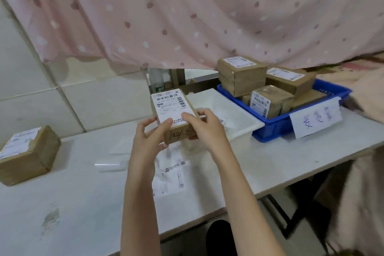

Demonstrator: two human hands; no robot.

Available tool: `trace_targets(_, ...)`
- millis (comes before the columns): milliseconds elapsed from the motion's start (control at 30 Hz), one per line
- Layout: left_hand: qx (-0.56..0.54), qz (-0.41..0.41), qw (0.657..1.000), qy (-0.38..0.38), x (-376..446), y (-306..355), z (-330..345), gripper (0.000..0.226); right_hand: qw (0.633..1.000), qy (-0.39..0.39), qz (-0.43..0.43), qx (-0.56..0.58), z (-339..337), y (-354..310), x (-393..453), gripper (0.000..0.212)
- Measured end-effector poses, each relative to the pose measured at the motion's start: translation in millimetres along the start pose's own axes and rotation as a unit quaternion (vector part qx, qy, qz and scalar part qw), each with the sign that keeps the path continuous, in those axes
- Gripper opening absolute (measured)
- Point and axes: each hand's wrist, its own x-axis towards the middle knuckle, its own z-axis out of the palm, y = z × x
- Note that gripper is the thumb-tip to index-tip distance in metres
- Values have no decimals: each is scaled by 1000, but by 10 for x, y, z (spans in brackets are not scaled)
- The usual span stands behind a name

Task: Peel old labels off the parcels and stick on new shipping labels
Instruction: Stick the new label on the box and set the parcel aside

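i see a small brown cardboard parcel (176, 114) held up off the white counter (83, 193), tilted with its top face toward the camera. a white printed shipping label (169, 106) covers most of that face; handwriting shows on the near side. left hand (148, 139) grips the near left corner, fingers (166, 125) curled, thumb on the label's lower edge. right hand (204, 125) grips the near right corner, thumb pressing the label, other fingers wrapped under the parcel.

below the hands, loose white label sheets (170, 174) lie blurred on the counter. a second brown labelled parcel (27, 156) sits at the far left edge, well apart from the hands. a blue plastic crate (276, 129) at the right holds several labelled brown parcels (242, 77), a handwritten paper tag (315, 117) hanging over its front rim. a white tray (234, 114) lies between crate and hands. open counter runs from the near edge to the left parcel.
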Motion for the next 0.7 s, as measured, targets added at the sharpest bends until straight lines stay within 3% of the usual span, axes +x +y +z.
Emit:
trace_targets(200, -33, 10, 996, -80, 384, 98, 1309, 53, 986, 161, -31, 12, -1011, -298, 357, 30)
trace_targets(367, -40, 9, 991, -124, 563, 20, 2337, 53, 969, 243, -34, 18, -1820, -384, 604, 20)
trace_targets(500, -51, -33, 986, -153, 727, -11, 3102, 74, 949, 314, -30, 23, -2390, -372, 896, 13)
trace_targets(600, -50, -83, 984, -151, 864, -72, 3614, 60, 932, 362, -27, 22, -2725, -335, 1162, 28)
trace_targets(700, -24, -93, 986, -137, 1104, -148, 3965, 54, 931, 363, -24, 10, -2978, -275, 1470, 28)
